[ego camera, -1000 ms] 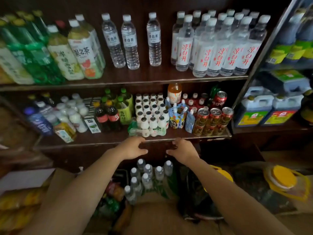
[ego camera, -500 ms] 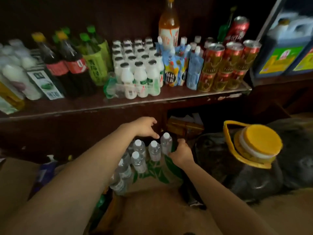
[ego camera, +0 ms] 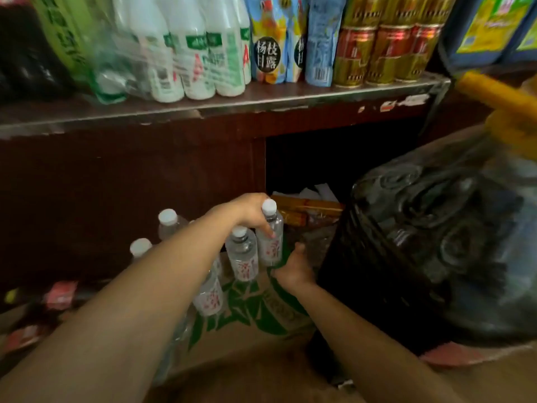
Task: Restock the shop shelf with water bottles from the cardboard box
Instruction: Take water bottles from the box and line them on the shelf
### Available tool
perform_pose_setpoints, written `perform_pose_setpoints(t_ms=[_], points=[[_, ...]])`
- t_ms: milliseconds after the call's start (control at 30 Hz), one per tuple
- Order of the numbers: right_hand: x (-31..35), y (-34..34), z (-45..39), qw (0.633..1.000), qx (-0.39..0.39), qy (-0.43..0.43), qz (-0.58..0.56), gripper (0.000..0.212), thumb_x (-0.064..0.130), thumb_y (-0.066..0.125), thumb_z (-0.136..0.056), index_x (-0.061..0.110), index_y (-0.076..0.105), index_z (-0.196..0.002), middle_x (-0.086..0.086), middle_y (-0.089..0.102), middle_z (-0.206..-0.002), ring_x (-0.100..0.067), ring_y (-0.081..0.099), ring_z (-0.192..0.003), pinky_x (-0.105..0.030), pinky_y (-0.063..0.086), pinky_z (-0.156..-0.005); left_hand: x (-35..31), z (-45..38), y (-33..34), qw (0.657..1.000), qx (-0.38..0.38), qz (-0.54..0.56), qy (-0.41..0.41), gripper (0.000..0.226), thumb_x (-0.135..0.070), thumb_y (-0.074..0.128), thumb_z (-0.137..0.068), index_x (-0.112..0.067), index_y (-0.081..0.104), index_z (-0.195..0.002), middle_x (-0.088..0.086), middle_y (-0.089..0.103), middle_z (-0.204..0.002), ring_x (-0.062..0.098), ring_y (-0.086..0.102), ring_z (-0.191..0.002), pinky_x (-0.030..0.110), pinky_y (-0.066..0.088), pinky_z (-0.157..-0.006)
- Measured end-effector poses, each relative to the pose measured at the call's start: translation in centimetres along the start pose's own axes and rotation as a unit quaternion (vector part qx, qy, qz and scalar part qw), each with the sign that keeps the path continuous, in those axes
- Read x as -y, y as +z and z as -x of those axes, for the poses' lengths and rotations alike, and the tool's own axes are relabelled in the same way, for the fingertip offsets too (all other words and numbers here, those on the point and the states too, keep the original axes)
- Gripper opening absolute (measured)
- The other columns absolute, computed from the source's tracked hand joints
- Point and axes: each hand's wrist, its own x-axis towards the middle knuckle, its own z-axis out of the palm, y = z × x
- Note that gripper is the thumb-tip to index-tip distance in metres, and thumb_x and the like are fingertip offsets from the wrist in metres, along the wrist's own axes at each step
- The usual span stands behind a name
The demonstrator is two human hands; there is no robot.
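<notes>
Head view, box: the cardboard box [ego camera: 247, 324] stands on the floor below the shelf [ego camera: 220, 104], green print on its near wall, its top open.
Head view, stock in box: several water bottles [ego camera: 242, 255] stand upright inside, white caps up; a few sit at the far left corner.
Left hand: the left hand [ego camera: 251, 212] has its fingers curled round the neck of the bottle at the box's far right corner [ego camera: 270, 237].
Right hand: the right hand [ego camera: 295, 267] is at the box's right edge, beside that bottle; whether it holds anything I cannot tell.
Shelf: its front edge carries milk bottles [ego camera: 197, 50], pouches [ego camera: 267, 39] and cans [ego camera: 386, 50].
Progress: judged early; no bottle has left the box here, and most stock remains to be shelved.
</notes>
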Motion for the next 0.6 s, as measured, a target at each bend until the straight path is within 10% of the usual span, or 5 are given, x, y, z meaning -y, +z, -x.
perform_pose_setpoints(t_ms=[133, 600], points=[[-0.9, 1.1, -1.4, 0.999, -0.014, -0.011, -0.028, 0.086, 0.023, 0.074, -0.079, 0.014, 0.020, -0.147, -0.010, 0.037, -0.147, -0.029, 0.040, -0.134, -0.039, 0.041, -0.104, 0.7, -1.0, 1.0, 0.997, -0.045, 0.062, 0.016, 0.037, -0.035, 0.087, -0.060, -0.027, 0.053, -0.068, -0.010, 0.055, -0.076, 0.011, 0.054, -0.077, 0.025, 0.039, -0.061], [1.4, -0.6, -1.4, 0.997, -0.052, -0.046, -0.030, 0.086, 0.013, 0.074, -0.079, 0.019, 0.020, -0.146, -0.008, 0.031, -0.148, -0.027, 0.039, -0.134, -0.040, 0.044, -0.105, -0.6, 0.2, -0.1, 0.997, -0.040, 0.059, 0.005, 0.031, -0.037, 0.085, -0.064, -0.020, 0.059, -0.066, -0.006, 0.061, -0.073, 0.014, 0.059, -0.074, 0.030, 0.041, -0.064]])
